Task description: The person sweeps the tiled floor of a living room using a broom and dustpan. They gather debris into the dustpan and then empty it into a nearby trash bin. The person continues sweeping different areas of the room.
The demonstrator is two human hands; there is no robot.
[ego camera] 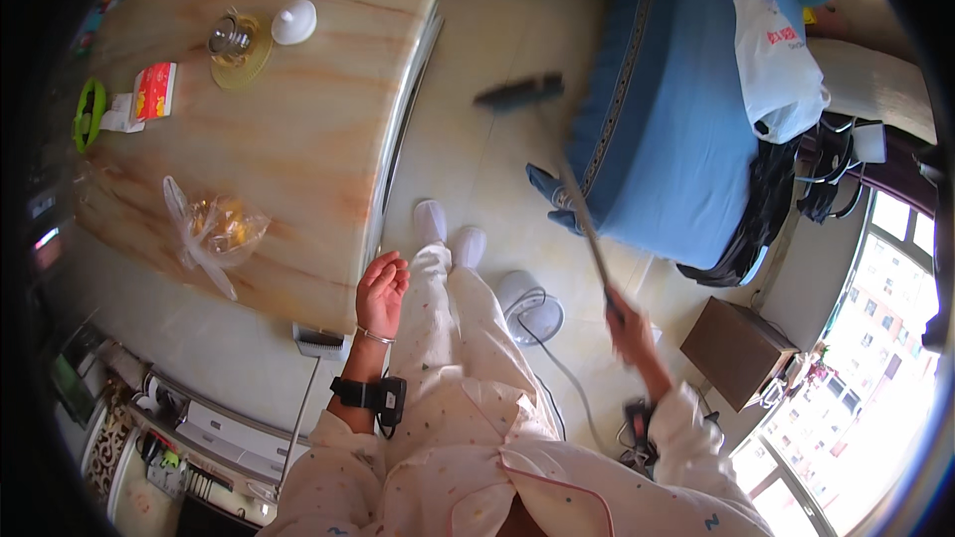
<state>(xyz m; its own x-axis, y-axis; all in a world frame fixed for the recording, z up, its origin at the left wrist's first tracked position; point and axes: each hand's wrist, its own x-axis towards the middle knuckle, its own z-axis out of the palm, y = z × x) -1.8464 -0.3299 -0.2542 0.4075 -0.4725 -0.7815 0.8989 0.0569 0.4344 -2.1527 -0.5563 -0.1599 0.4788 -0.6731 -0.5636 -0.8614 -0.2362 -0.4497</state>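
Note:
My right hand is shut around the upper end of a long broom handle. The broom head is at the far end, above or on the tiled floor between the table and the blue-covered sofa. Motion blurs both it and the shaft, so contact with the floor is hard to judge. My left hand holds nothing, with its fingers loosely curled beside the near corner of the marble-patterned table. Below that corner, a long-handled dustpan stands on the floor.
A bin-like round container with a cable stands right of my legs. Blue slippers lie by the sofa, which carries a white plastic bag. A glass teapot and tied clear bag rest on the table. A brown box-shaped cabinet stands right.

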